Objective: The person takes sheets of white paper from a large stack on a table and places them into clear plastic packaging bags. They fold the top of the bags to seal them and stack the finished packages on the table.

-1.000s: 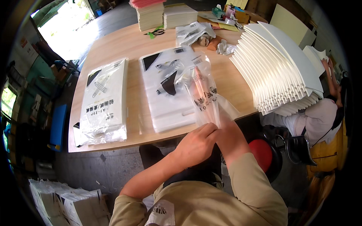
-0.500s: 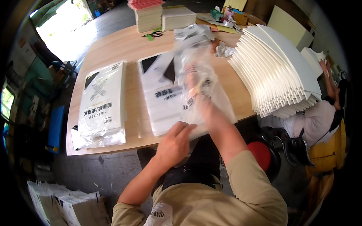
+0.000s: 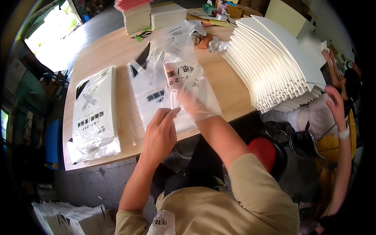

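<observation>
My left hand [image 3: 160, 129] pinches the open near edge of a clear printed plastic bag [image 3: 187, 72] above the table's front edge. My right hand [image 3: 187, 103] reaches inside that bag; its fingers are smeared by motion and partly hidden by the plastic. Beneath lie more flat printed plastic bags [image 3: 143, 107], white and black showing through. On the left rests a filled pack of paper [image 3: 96, 113] in the same kind of printed bag.
Fanned white sheets [image 3: 266, 66] are piled at the table's right. Scissors [image 3: 143, 35], two paper stacks [image 3: 137, 19] and crumpled white material [image 3: 217, 45] sit farther back. A red stool [image 3: 266, 154] stands below. Other people are at the right; one raised hand [image 3: 336, 103] is near the sheets.
The bag has opened out more around my right hand, and my left hand has lifted its edge. Another person's raised arm has come in at the right. The whole view has shifted slightly.
</observation>
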Motion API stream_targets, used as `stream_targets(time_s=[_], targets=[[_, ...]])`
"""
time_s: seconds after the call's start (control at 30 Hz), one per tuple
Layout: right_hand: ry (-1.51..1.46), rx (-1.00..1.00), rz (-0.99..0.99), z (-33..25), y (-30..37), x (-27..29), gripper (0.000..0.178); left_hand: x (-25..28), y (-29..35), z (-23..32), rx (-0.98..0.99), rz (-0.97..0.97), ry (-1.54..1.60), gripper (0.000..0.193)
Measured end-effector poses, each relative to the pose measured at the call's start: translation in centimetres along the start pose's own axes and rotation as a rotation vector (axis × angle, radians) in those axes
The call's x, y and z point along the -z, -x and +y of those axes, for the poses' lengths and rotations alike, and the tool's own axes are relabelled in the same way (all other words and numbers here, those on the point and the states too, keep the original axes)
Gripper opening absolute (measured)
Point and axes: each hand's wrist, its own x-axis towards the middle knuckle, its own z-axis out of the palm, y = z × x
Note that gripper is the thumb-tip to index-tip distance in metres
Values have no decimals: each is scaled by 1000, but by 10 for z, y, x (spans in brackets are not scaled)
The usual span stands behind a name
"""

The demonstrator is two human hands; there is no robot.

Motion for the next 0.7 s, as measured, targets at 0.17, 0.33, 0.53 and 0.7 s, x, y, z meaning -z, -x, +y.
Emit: stream_targets(time_s=[0.17,0.33,0.53,0.7], targets=[[151,30,-67,8,-5,-15,68,3,-10,-18,8,39,-76,40],[553,-124,-8,13,26,-4,64,4,-27,-41,37,47,-183,31],[450,-162,-61,37,88,-12,61,12,-52,-60,-197,93,-511,42],[305,-80,85,39,104,-15,77,-1,-69,-40,-217,35,-492,42]])
